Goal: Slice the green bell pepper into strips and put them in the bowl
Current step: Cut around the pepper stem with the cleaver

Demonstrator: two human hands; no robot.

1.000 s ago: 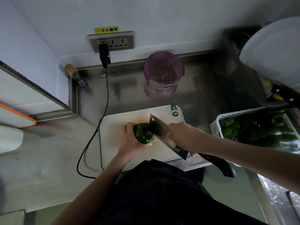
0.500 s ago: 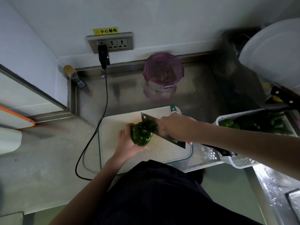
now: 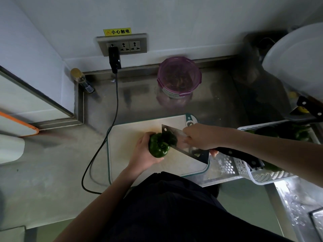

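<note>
A whole green bell pepper (image 3: 158, 145) rests on the white cutting board (image 3: 129, 137). My left hand (image 3: 143, 154) grips it from the left side. My right hand (image 3: 201, 137) holds a cleaver (image 3: 185, 143) by the top of its blade, its black handle pointing right. The blade edge sits against the pepper's right side. A purple-lidded round bowl (image 3: 179, 76) stands at the back of the counter, beyond the board.
A white perforated basket (image 3: 262, 175) with more green peppers sits at the right. A black cable (image 3: 97, 151) runs from the wall socket (image 3: 122, 44) past the board's left edge. A small bottle (image 3: 82, 80) stands in the back left corner. A large white basin (image 3: 297, 58) is at the upper right.
The cleaver and my right hand have stayed against the pepper's right side. The pepper has been turned a little in my left hand. The view has shifted slightly.
</note>
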